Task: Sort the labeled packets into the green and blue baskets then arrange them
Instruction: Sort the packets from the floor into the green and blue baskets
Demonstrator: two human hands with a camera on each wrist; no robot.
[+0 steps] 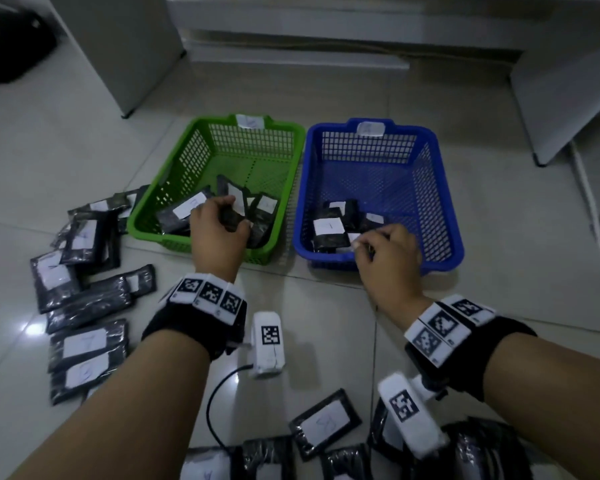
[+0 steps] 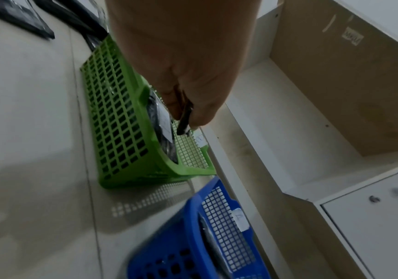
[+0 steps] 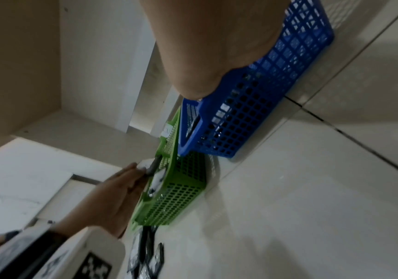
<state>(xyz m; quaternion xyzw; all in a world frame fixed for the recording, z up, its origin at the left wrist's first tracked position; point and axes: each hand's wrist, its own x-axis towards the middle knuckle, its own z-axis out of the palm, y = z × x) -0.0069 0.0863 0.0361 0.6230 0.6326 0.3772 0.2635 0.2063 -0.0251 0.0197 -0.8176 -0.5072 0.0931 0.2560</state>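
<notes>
While your left hand pinches a black packet over the green basket, your right hand fingers pinch a labeled packet inside the blue basket; loose packets crowd the floor.

your forearms are bare. each wrist wears a black strap ringed with white tiles bearing black square codes, and a white camera block with a thin black cable.
</notes>
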